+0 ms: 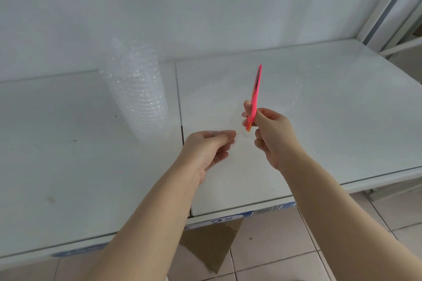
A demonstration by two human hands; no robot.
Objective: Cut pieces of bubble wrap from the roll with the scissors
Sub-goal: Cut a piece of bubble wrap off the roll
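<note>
Head view: your right hand (274, 139) grips the scissors (255, 91); whether your left hand (205, 150) pinches anything is unclear. Next, bring blades to the bubble wrap (139, 93).

Clear, bubbled plastic is seen on the roll (139, 89). Smooth pink plastic is shown by the scissors (254, 96).

The right hand (274, 137) grips pink scissors (255, 91) upright; left hand (205, 148) pinches bubble wrap sheet (228, 102) near roll (139, 93).

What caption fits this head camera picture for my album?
A right hand holds pink scissors beside the left hand, near a standing bubble wrap roll.
</note>
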